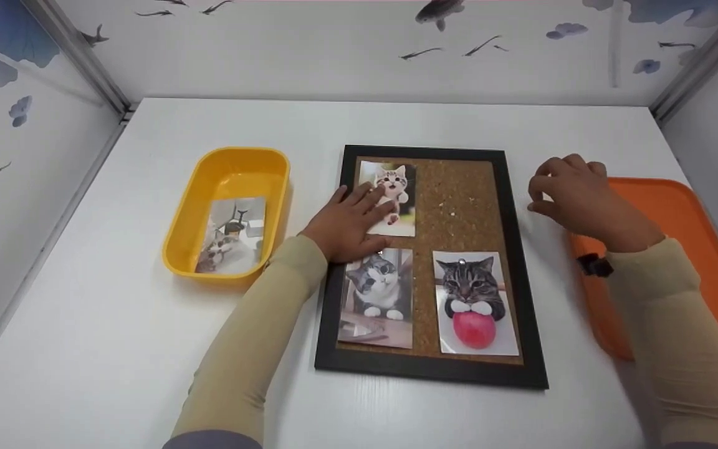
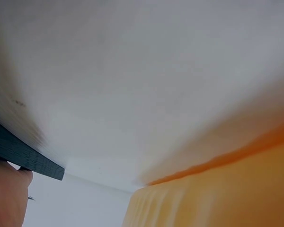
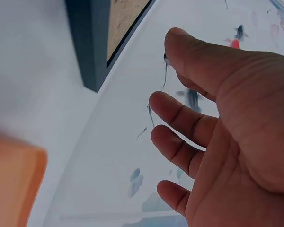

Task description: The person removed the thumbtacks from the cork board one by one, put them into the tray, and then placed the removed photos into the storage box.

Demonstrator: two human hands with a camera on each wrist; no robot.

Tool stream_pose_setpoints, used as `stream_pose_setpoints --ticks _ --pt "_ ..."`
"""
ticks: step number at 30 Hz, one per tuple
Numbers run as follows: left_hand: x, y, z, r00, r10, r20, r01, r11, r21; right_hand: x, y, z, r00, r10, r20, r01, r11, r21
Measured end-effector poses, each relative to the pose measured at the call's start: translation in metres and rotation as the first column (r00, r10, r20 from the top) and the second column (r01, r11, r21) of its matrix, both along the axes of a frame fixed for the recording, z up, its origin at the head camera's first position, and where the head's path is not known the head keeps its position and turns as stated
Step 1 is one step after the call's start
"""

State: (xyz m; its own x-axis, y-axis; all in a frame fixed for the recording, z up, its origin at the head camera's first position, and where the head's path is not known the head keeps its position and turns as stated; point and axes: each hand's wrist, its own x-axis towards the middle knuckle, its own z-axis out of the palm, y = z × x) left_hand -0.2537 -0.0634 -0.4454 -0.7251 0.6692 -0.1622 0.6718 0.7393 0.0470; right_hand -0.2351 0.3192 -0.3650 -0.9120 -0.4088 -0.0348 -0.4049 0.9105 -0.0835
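Observation:
My left hand [image 1: 349, 226] lies with its fingers spread over a kitten photo [image 1: 406, 218] at the top left of a black-framed corkboard [image 1: 459, 193]. Its fingers cover part of that photo and its thumb side reaches the top of a grey-and-white cat photo [image 1: 378, 299] below. At the bottom right of the board is a photo of a tabby with a pink ball [image 1: 474, 305], a small shiny pin near its top edge. My right hand [image 1: 574, 196] hovers right of the frame, fingers loosely bent; nothing shows between them in the right wrist view.
A yellow tub [image 1: 178, 240] left of the board holds another cat photo [image 1: 231, 237]. An orange tray [image 1: 652, 199] lies at the right, partly under my right forearm. Patterned panels [image 1: 334, 50] stand around the white table [image 1: 116, 343].

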Motion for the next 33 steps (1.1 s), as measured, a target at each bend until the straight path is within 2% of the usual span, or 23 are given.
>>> stream_pose_setpoints --ticks 6,15,22,33 --pt "0.001 0.000 0.001 1.000 0.001 -0.001 -0.001 1.000 0.009 0.008 0.024 -0.005 0.999 -0.036 0.038 0.036 0.999 -0.007" --pt "-0.002 0.000 -0.002 1.000 0.007 -0.008 -0.007 1.000 -0.011 0.019 0.060 -0.014 0.998 -0.045 0.040 0.046 0.998 -0.043" --pt "-0.002 -0.001 -0.003 1.000 0.005 -0.002 -0.005 1.000 -0.016 0.021 0.085 -0.024 0.990 -0.093 0.108 0.097 0.995 -0.036" --pt "-0.002 0.001 -0.002 1.000 0.001 0.000 -0.001 0.999 -0.032 0.027 0.128 -0.041 0.976 -0.189 0.113 0.189 0.982 0.006"
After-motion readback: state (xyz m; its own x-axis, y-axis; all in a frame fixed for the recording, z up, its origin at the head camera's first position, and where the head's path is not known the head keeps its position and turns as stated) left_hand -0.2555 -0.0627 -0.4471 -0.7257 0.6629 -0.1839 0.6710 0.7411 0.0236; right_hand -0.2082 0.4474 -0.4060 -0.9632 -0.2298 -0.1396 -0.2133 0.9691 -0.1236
